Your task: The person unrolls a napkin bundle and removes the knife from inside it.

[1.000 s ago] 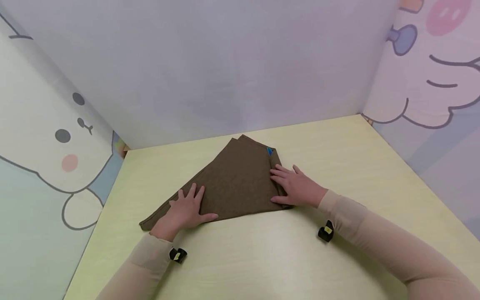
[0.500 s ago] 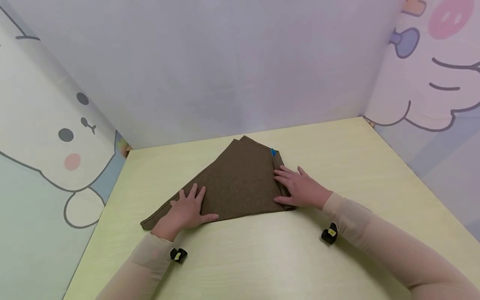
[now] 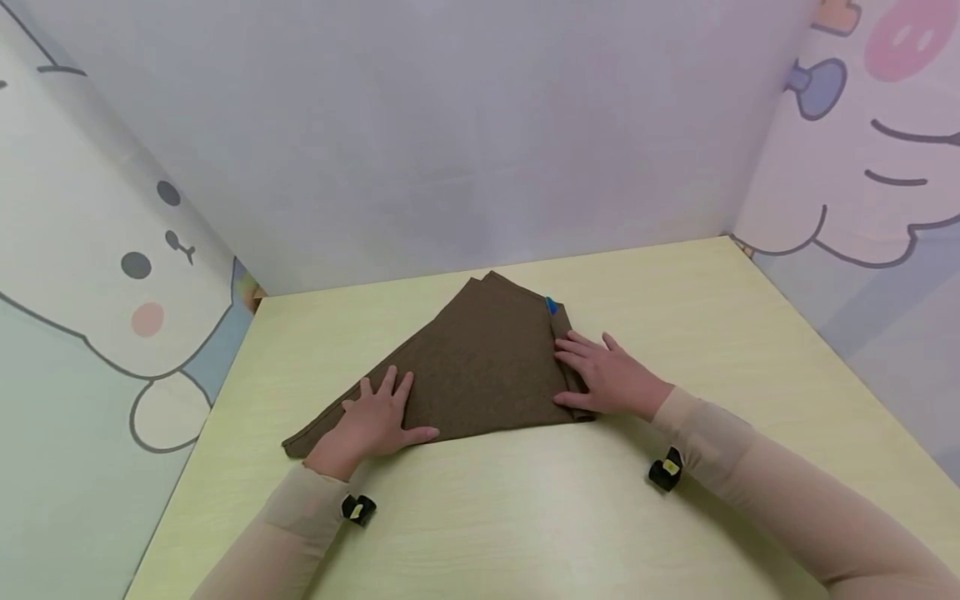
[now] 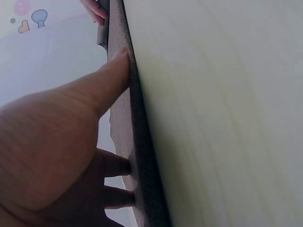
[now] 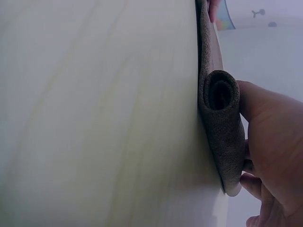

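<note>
Barely anything has changed over the last second in the head view: the person's left hand (image 3: 371,421) stays at eight o'clock on a flat, dark-brown fabric cloth (image 3: 480,358), while the person's right hand (image 3: 615,379) stays at three o'clock, on the narrow, brown fabric roll (image 3: 562,323) along the cloth's edge. This suggests the roll is being steadied rather than turned further. The cloth lies on a pale-yellow, wood-grained table (image 3: 480,517); a small, bright-blue patch (image 3: 552,306) peeps out at two o'clock. The left hand's fingers are spread wide and flat, gripping nothing; the right hand's spread fingers and thumb lie across the roll without closing round it.

From the left wrist, the cloth is a thin strip running from twelve to six o'clock, beneath the left thumb and fingertips. Right-hand fingers show at eleven.

From the right wrist, the roll's hollow end sits near three o'clock, the thumb touching just beside it. How hard the fingers press, I cannot tell.
</note>
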`<state>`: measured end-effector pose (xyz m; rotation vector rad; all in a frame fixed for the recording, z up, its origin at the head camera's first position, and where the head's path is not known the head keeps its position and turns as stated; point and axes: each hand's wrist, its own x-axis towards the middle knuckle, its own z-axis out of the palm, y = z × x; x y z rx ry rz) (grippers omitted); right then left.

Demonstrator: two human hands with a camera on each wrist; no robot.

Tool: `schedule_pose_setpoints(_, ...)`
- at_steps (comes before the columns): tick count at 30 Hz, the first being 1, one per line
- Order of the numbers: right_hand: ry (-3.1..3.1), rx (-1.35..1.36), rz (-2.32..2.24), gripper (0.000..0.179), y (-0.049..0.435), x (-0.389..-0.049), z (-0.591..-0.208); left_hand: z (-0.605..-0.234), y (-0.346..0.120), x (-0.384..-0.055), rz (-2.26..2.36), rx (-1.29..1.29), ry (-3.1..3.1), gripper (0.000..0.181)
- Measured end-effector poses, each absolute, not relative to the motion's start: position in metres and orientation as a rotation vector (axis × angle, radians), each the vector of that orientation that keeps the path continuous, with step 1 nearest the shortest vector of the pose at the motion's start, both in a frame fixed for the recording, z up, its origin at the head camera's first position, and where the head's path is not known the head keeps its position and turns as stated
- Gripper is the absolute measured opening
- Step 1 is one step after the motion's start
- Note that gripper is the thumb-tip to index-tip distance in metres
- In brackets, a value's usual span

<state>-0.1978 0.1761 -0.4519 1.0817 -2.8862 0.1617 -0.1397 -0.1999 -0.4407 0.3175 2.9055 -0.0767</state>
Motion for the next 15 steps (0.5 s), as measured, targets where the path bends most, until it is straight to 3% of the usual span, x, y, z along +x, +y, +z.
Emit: schedule_pose_setpoints(15,-2.854,1.070,0.146,0.080,0.1806,-0.1960,-0.4496,-0.4405,-0.1999,-0.1391,-0.059,0.311,2.900,0.108)
